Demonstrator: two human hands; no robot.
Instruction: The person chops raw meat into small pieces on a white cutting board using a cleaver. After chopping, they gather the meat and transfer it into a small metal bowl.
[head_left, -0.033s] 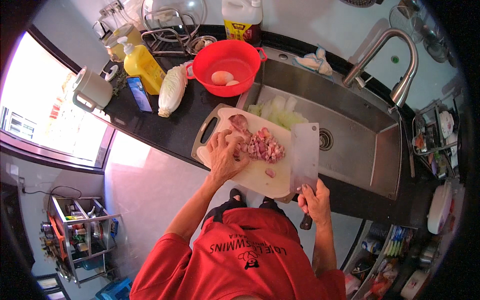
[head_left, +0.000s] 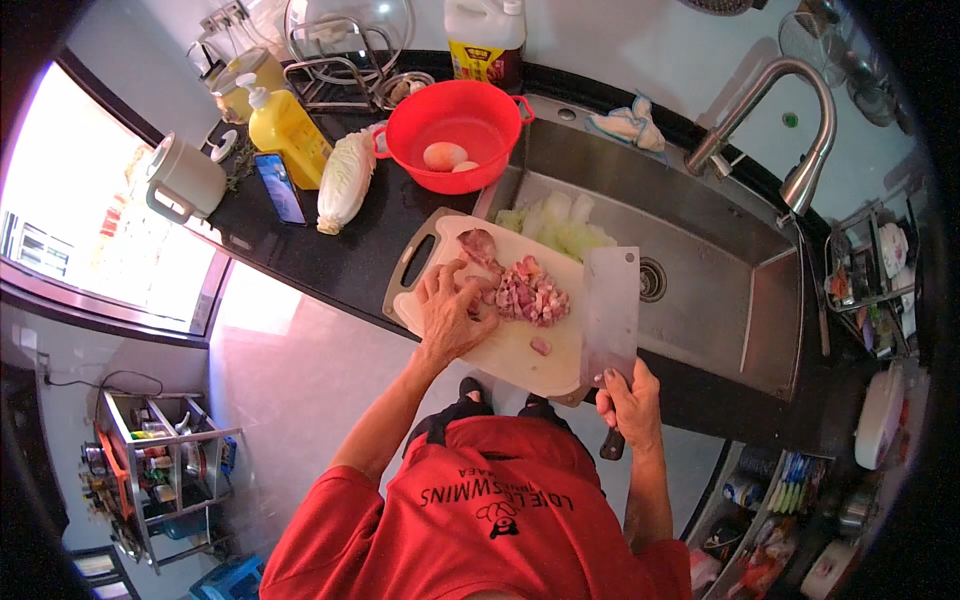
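Apparently mid-dicing: right hand (head_left: 630,402) grips a broad rectangular steel cleaver (head_left: 609,312), left hand (head_left: 453,318) is curled, hold unclear, beside a larger pink meat chunk (head_left: 478,246), diced pink meat (head_left: 535,292) between both on the white plastic board (head_left: 512,362); another cut needs the cleaver brought leftward.

We are getting strong light from the window (head_left: 110,200) at left, which is burning out to white and casting pinkish glare across the floor (head_left: 290,370). We are losing the corners to black, watching the counter (head_left: 270,245) curve, and finding the lower-right shelves (head_left: 765,505) dim.
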